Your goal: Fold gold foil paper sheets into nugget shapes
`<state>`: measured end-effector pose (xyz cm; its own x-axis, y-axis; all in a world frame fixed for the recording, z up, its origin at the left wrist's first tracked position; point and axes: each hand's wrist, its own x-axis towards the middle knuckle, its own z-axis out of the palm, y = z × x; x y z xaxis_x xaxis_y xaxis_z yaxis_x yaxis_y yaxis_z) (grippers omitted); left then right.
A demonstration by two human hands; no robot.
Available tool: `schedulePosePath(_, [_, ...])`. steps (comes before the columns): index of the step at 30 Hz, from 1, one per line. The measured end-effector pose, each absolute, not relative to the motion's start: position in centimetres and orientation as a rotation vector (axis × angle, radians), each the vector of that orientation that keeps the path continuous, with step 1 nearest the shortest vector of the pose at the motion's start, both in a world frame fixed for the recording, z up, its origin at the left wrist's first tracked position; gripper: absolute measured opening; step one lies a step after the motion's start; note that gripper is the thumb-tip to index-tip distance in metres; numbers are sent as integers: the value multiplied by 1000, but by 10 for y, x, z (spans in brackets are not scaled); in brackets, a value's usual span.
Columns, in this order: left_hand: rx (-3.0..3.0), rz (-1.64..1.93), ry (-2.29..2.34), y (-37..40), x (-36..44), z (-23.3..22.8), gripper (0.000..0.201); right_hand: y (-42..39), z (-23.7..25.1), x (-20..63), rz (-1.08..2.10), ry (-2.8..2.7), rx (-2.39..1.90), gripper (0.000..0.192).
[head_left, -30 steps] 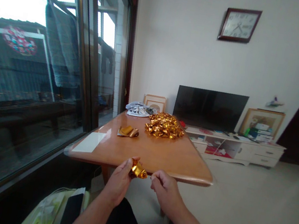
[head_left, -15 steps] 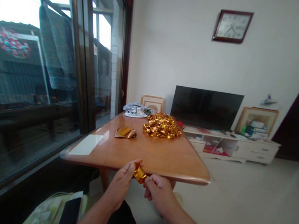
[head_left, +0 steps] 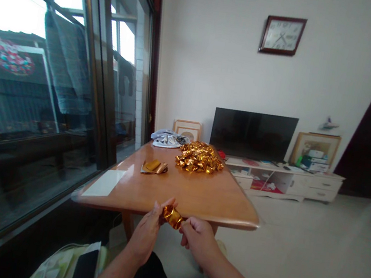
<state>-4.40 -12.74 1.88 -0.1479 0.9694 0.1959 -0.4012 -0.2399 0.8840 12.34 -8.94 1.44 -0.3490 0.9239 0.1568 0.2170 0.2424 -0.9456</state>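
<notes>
The big window (head_left: pixel 37 84) fills the left side, and the white wall (head_left: pixel 214 58) with the clock (head_left: pixel 282 35) is straight ahead. Since a second ago the whole room has slid a little to the left and the clock sits lower in the view. Under the clock is the dark TV (head_left: pixel 253 134) on a long white cabinet (head_left: pixel 306 184).

The brown table (head_left: pixel 197 194) is in front of the person. On its far end lies a heap of shiny gold pieces (head_left: pixel 200 157), and just left of it a flat gold sheet (head_left: pixel 154 167). A white paper (head_left: pixel 104 183) lies near the left edge.

The left hand (head_left: pixel 147 233) and the right hand (head_left: pixel 198 239) were a bit apart a second ago. Now they are close together, both pinching the small gold foil piece (head_left: pixel 172 216). It sits between the fingertips, just at the near edge of the table. It looks crinkled and bright, maybe folded, but it is too small to be sure.
</notes>
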Motion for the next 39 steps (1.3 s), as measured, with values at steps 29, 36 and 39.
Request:
schedulePosePath(29, [1807,1266,1813,-67,-63,11,22,-36,3,147,419,-2009,-1188,22])
schedulePosePath(36, [1836,1149,1910,-48,-61,19,18,-16,0,154,448,-1999,-1188,30])
schedulePosePath(39, [1721,1202,1923,-30,-66,21,20,-6,-1,161,494,-1960,-1209,37])
